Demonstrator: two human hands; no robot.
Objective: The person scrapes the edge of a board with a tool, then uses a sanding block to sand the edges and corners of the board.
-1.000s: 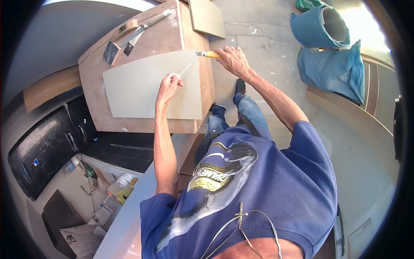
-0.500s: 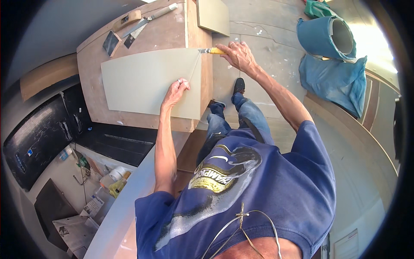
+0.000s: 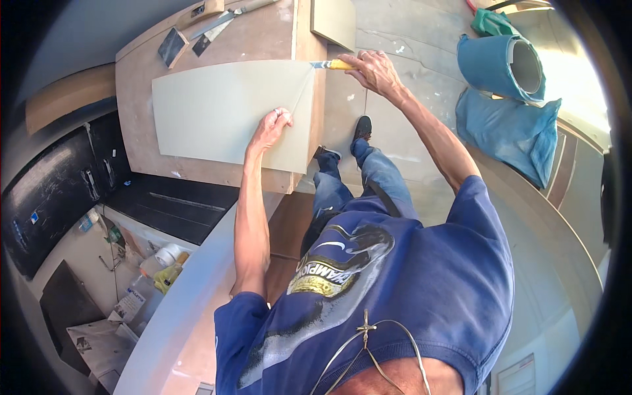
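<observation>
A pale, flat sheet [image 3: 217, 108] with a slightly curved far edge lies on a wooden bench [image 3: 141, 141]. My right hand [image 3: 376, 71] is closed around a yellow-handled tool with a metal blade [image 3: 339, 64]. The blade tip meets the sheet's far right corner; its exact kind is hard to make out. My left hand [image 3: 271, 128] rests over the sheet's right part, fingers pinched together. A thin pale strand [image 3: 302, 89] runs from near the blade tip to those fingers.
At the bench's far side lie a scraper [image 3: 209, 38], a dark flat block [image 3: 172, 47] and a wooden plane [image 3: 197, 11]. Another pale panel [image 3: 334, 23] sits beyond. A blue bucket [image 3: 484, 62] and blue cloth [image 3: 510, 128] stand right. Bottles [image 3: 168, 255] crowd a recess lower left.
The bench and sheet sit slightly higher in the picture. Both hands shift along with them, and the blade stays at the sheet's far right corner.
</observation>
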